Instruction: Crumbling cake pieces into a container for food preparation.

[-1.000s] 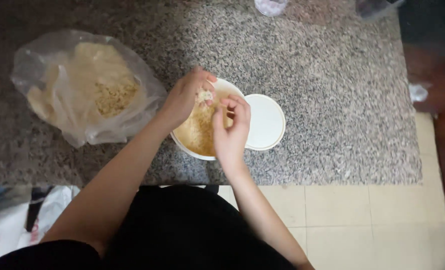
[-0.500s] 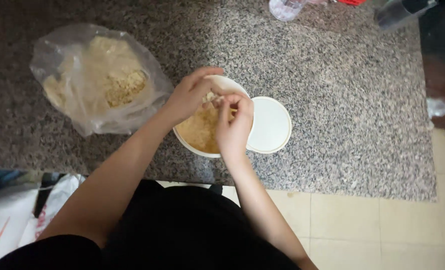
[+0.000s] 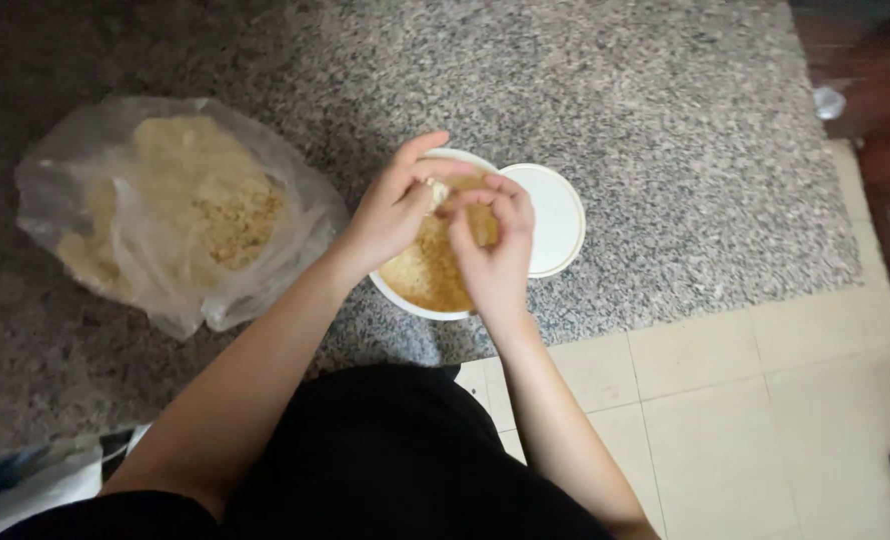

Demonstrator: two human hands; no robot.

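Left hand (image 3: 393,212): bare, raised, fingers curled inward, thumb up and extended toward the right hand; fingertips appear pinched on a small pale crumbly lump (image 3: 435,192), though the grip is hard to make out. Left forearm: bare, running diagonally from lower left up to the wrist. Right hand (image 3: 495,255): bare, back facing the camera, fingers bent and pointing toward the left fingertips, nearly touching them. Right forearm: bare, rising from lower right, wrist slightly flexed.

Speckled grey granite worktop (image 3: 665,120), faintly polished; smooth white plastic bowl (image 3: 405,300) of dry, grainy yellow crumbs (image 3: 420,270); at 3 o'clock, a glossy white plastic lid (image 3: 555,215); at 9 o'clock, a crinkled clear plastic bag (image 3: 165,220).
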